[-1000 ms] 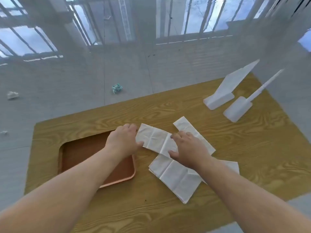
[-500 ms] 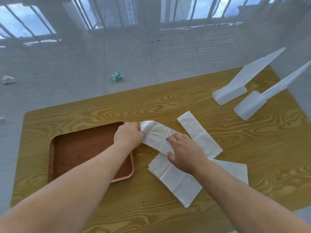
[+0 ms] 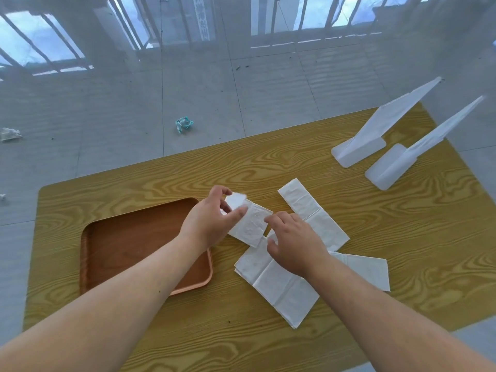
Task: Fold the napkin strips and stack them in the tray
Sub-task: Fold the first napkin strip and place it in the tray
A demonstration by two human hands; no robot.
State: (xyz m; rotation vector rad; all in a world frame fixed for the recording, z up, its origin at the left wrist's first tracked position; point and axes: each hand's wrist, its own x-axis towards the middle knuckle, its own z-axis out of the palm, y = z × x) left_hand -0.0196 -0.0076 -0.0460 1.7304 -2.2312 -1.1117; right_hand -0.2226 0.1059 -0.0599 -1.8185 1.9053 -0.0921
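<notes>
Your left hand (image 3: 212,221) pinches one end of a white napkin strip (image 3: 251,224) and lifts it, just right of the brown tray (image 3: 128,242). Your right hand (image 3: 294,242) presses the strip's other end with loosely curled fingers. More napkin strips (image 3: 279,288) lie on the table (image 3: 268,167) under that hand.

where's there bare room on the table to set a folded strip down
The tray floor is bare. Bare wood lies behind the tray along the table far edge, and at the near edge between the forearms. It is crowded right of the tray: napkin strips, left hand, right hand. Two white stands fill the far right corner.
</notes>
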